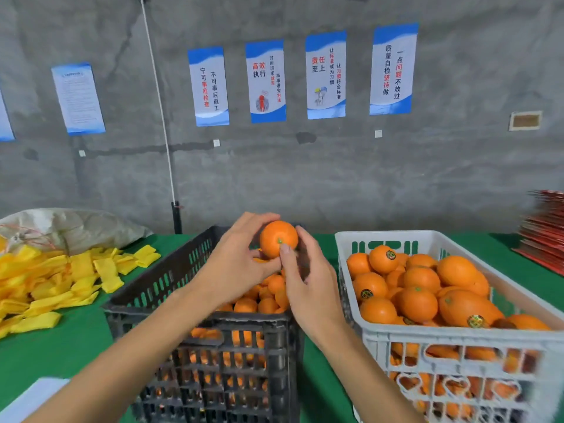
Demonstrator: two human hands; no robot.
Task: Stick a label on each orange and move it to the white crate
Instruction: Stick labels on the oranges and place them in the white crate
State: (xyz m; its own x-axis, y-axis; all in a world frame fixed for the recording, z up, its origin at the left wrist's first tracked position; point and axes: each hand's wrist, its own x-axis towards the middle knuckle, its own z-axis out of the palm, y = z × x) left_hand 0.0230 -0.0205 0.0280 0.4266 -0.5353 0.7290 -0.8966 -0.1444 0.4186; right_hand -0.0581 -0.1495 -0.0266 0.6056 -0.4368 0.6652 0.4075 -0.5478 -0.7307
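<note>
My left hand [236, 265] grips one orange [276, 235] above the black crate [195, 322], which holds several more oranges. My right hand [308, 283] is against the same orange, its thumb tip pressed on the fruit just below the green stem end. No label shows on the side of this orange facing me. On the right stands the white crate [427, 334], filled with several oranges [419, 303], some with round dark stickers on them.
A pile of yellow foam sleeves [58, 282] and a grey sack [70, 225] lie at the left on the green table [52, 352]. Red cartons [543, 236] are stacked at the far right. A white sheet [30, 398] lies at the near left. A concrete wall with posters stands behind.
</note>
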